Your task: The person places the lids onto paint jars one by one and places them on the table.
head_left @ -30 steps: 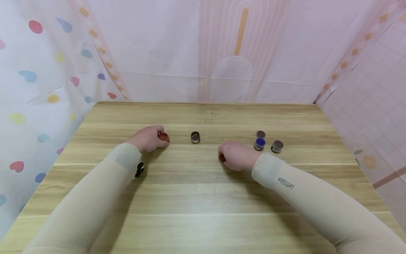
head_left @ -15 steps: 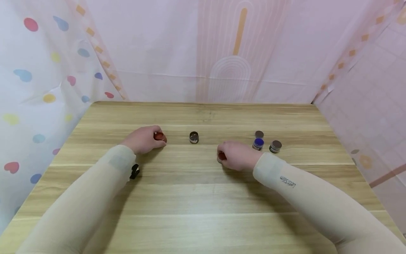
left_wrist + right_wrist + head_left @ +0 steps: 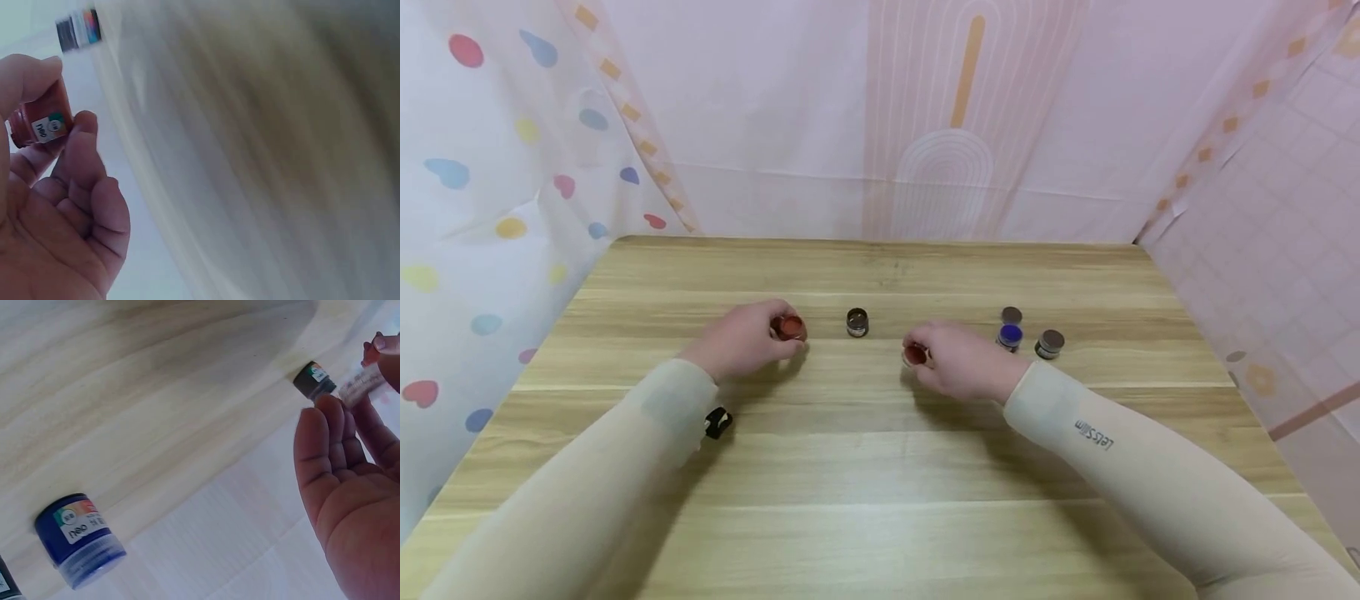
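My left hand (image 3: 745, 340) grips a small open jar of red-brown paint (image 3: 792, 327) between thumb and fingers; its label shows in the left wrist view. Across from it, my right hand (image 3: 962, 358) pinches a small round lid (image 3: 915, 355), reddish inside. In the right wrist view this lid (image 3: 362, 385) looks clear and whitish at its side. Between the hands, farther back, stands a dark paint jar (image 3: 857, 322).
Just beyond my right wrist stand a blue paint jar (image 3: 1010, 337) and a dark brown jar (image 3: 1049, 344). Behind the blue one is a dark round jar or lid (image 3: 1011, 316). Patterned cloth (image 3: 775, 108) hangs behind the wooden table (image 3: 880, 500).
My right hand has moved slightly left and away from me with the lid, which has turned more into view. The left hand has shifted a little right with the red-brown jar.
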Demonstrator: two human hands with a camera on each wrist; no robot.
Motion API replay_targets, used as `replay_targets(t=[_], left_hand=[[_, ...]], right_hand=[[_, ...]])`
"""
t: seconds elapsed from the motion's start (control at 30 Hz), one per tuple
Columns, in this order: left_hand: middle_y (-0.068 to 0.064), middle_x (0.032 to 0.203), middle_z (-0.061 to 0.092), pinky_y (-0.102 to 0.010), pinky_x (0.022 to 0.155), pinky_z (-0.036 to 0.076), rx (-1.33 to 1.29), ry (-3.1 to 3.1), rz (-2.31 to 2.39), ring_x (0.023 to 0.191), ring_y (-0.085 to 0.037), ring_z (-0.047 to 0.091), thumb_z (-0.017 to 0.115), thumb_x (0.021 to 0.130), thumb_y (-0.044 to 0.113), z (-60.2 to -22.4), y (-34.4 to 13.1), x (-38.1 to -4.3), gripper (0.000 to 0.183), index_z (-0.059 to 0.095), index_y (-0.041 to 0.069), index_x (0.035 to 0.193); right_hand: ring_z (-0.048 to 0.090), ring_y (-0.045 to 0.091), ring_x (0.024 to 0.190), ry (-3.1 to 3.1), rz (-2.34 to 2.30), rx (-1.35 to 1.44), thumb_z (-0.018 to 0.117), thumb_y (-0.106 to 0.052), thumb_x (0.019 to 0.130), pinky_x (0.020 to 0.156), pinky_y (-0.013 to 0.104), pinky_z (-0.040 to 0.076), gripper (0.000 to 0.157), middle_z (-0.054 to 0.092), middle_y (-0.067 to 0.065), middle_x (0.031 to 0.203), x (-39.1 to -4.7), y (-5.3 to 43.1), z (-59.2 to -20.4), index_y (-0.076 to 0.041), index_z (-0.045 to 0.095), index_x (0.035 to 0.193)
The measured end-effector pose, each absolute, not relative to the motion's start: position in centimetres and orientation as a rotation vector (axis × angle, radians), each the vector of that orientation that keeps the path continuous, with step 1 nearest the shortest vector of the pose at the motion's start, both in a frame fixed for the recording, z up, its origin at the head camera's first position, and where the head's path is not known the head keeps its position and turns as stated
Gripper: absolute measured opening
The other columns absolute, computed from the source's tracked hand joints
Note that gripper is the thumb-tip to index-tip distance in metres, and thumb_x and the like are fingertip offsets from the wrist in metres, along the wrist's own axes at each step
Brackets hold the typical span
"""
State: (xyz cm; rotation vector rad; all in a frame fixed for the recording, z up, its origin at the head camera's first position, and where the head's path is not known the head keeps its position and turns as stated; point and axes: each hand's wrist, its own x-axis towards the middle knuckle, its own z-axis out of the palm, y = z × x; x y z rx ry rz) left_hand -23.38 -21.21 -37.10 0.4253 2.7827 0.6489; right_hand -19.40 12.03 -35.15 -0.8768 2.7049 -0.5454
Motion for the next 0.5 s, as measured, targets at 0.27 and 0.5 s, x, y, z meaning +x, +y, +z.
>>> replay_targets(t=[0.27,0.5], left_hand=[[0.001,0.1,0.072,-0.038,0.086,0.053,0.626,2.75,0.846,0.092,-0.018,0.065,0.076,0.095,0.027,-36.8,-17.0,-22.1,0.022,0.07,0.015,0.113],[0.004,0.1,0.072,-0.037,0.088,0.052,0.677,2.707,0.88,0.092,-0.016,0.065,0.078,0.094,0.029,-36.7,-13.8,-21.3,0.02,0.07,0.019,0.11]], right_hand=[[0.065,0.021,0.106,2.768,-0.692,-0.937,0.066,-0.014,0.102,0.095,0.034,0.058,0.02,0.064,0.004,0.109,-19.5,11.9,-34.0,-0.006,0.067,0.121],[0.066,0.023,0.11,2.792,-0.761,-1.011,0.066,-0.014,0.102,0.097,0.036,0.058,0.028,0.067,0.006,0.114,-19.6,11.5,-33.6,-0.003,0.067,0.128]])
